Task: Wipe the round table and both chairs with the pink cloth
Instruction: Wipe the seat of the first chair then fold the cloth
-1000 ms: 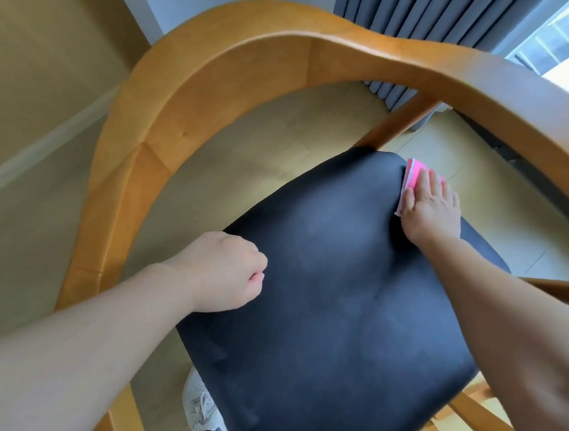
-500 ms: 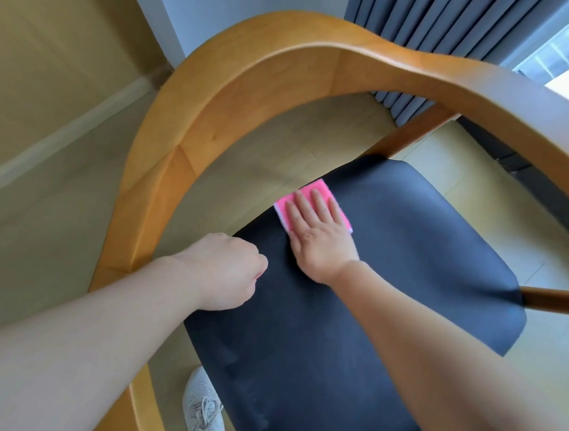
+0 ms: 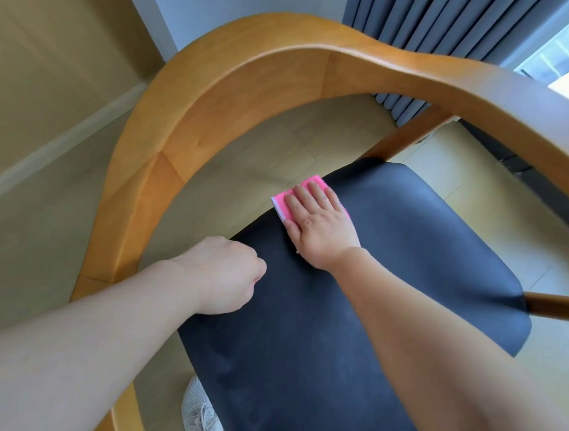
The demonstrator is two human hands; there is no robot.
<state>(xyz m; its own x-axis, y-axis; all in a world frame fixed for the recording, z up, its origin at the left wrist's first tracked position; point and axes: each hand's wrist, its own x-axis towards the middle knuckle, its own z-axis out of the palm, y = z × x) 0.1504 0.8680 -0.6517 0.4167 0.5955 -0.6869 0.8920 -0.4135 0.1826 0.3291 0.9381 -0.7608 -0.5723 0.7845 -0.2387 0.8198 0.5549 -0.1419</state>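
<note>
Right hand (image 3: 320, 223) flat, fingers straight, pressing the pink cloth (image 3: 286, 201) at the far-left edge of the chair seat (image 3: 352, 324). Left hand (image 3: 223, 275) fisted, holding nothing, at the seat's near-left edge. I'd keep even pressure, overlapping strokes, covering the corners.

- pink cloth (image 3: 288, 199): folded flat, lying at the seat's far left edge.
- chair (image 3: 354, 307): black padded seat, curved wooden backrest.
</note>
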